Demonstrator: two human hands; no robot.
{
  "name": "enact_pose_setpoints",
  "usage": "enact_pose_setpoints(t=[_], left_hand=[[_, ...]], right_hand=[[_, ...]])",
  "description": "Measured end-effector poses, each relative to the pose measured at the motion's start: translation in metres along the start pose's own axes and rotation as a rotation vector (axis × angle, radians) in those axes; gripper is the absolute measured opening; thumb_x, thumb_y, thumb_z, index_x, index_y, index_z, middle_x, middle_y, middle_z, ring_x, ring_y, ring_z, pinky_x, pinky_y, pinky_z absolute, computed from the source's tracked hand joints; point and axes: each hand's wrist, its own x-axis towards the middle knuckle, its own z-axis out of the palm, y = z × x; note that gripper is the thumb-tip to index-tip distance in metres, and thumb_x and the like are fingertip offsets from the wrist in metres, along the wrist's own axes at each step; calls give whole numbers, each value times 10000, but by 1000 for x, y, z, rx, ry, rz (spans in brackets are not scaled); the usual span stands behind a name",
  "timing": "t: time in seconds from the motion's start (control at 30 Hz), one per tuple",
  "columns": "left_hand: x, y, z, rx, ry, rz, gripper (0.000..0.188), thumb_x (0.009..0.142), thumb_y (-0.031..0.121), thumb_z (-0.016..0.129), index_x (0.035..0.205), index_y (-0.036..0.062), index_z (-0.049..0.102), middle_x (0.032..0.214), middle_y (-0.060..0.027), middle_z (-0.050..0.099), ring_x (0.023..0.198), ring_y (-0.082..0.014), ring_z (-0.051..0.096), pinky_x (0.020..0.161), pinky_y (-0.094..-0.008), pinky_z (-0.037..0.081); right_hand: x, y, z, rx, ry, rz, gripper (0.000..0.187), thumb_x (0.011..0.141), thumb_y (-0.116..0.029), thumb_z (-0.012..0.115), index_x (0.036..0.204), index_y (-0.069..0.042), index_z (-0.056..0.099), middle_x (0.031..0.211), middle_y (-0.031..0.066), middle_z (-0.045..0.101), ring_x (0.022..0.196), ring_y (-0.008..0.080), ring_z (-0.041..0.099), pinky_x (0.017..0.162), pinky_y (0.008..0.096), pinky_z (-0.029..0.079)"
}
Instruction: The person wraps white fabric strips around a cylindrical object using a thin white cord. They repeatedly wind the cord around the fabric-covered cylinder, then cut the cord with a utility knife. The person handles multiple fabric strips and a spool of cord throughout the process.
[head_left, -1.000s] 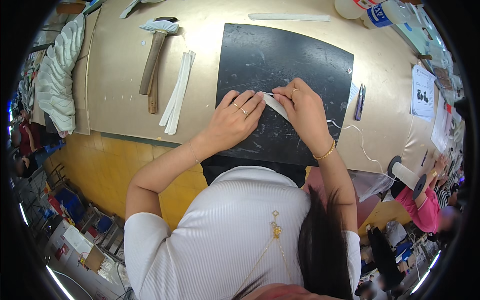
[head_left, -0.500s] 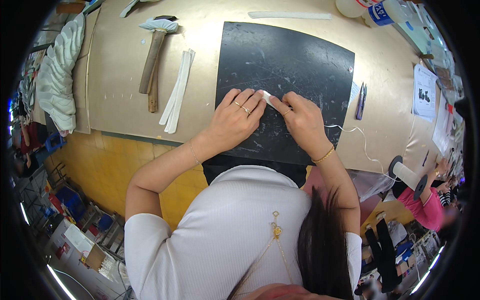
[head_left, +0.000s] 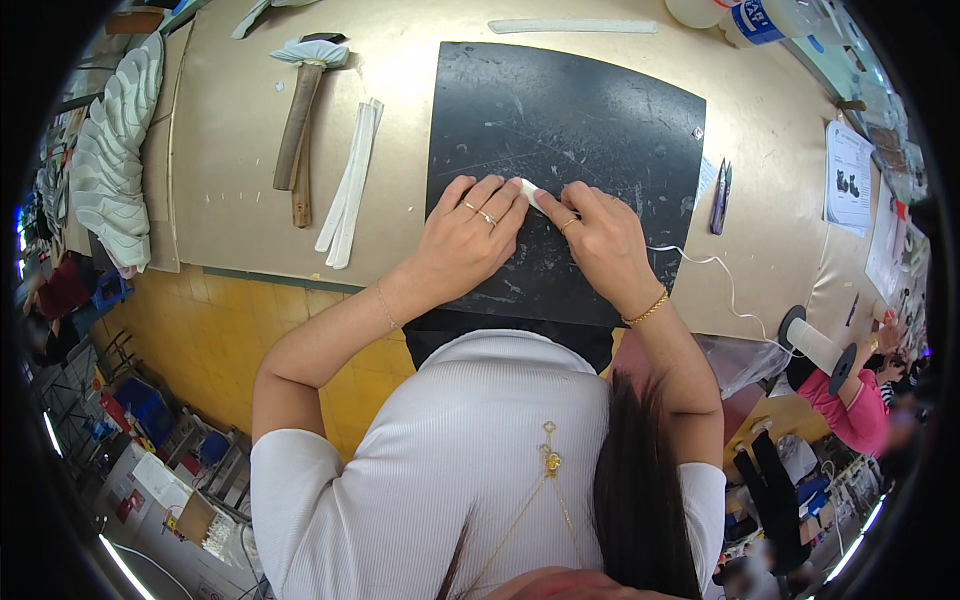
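Over a black scuffed mat (head_left: 560,115), my two hands meet at a short piece of white strip (head_left: 531,192), mostly hidden under the fingers. My left hand (head_left: 470,232) has its fingers bent and pressed down on the strip's left side. Thumb and curled fingers of my right hand (head_left: 607,245) close on its right end. A thin white cord (head_left: 722,268) comes out from beside my right hand and runs across the table to a spool (head_left: 818,347) with black flanges at the right edge. Whether the cord reaches into the strip is hidden.
Left of the mat lie white strips (head_left: 348,190) and two wooden-handled tools, one a hammer (head_left: 296,125) with a cloth-wrapped head. Purple snips (head_left: 720,198) lie right of the mat. Curved white pieces (head_left: 112,160) stack at far left; bottles (head_left: 765,20) stand at back right.
Both hands stay in nearly the same place on the strip. The right thumb has shifted slightly, and a little more of the white strip shows between the hands.
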Motion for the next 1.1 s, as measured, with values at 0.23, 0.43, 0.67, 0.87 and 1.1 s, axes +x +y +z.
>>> enact_pose_setpoints(t=[0.23, 0.43, 0.67, 0.87, 1.1], left_hand=[[1, -2, 6, -12, -15, -75, 472, 779, 130, 745, 1227, 26, 640, 1209, -97, 610, 1159, -260, 551, 983, -443, 417], [-4, -15, -6, -22, 50, -268, 504, 817, 124, 744, 1295, 39, 608, 1258, -121, 608, 1184, -307, 559, 1020, -470, 391], [-7, -1, 8, -155, -35, -36, 492, 827, 93, 726, 1294, 11, 594, 1390, -153, 580, 1327, -326, 528, 1095, -476, 411], [-5, 3, 9, -136, -27, -55, 516, 832, 118, 733, 1317, 13, 590, 1350, -142, 606, 1311, -311, 538, 1082, -461, 413], [-4, 9, 11, -39, -52, -73, 553, 832, 175, 753, 1341, 28, 596, 1347, -129, 599, 1305, -284, 530, 1065, -465, 412]], right_hand=[[1, -6, -3, -15, -42, 33, 368, 816, -102, 641, 1175, -76, 720, 866, 25, 532, 743, 165, 593, 656, 309, 504], [0, -9, -3, -17, -40, 59, 338, 819, -111, 643, 1146, -67, 712, 865, 29, 521, 750, 167, 599, 657, 318, 501], [0, -10, -3, 12, -39, 97, 364, 816, -80, 645, 1171, -95, 724, 890, 29, 550, 759, 189, 605, 672, 327, 503], [-36, -1, -22, 107, 88, 187, 354, 780, -11, 727, 1115, -123, 750, 865, 24, 610, 713, 201, 601, 641, 342, 485], [-73, -2, -30, 27, 76, 186, 349, 787, -19, 705, 1122, -109, 745, 875, 13, 594, 703, 167, 580, 637, 320, 468]])
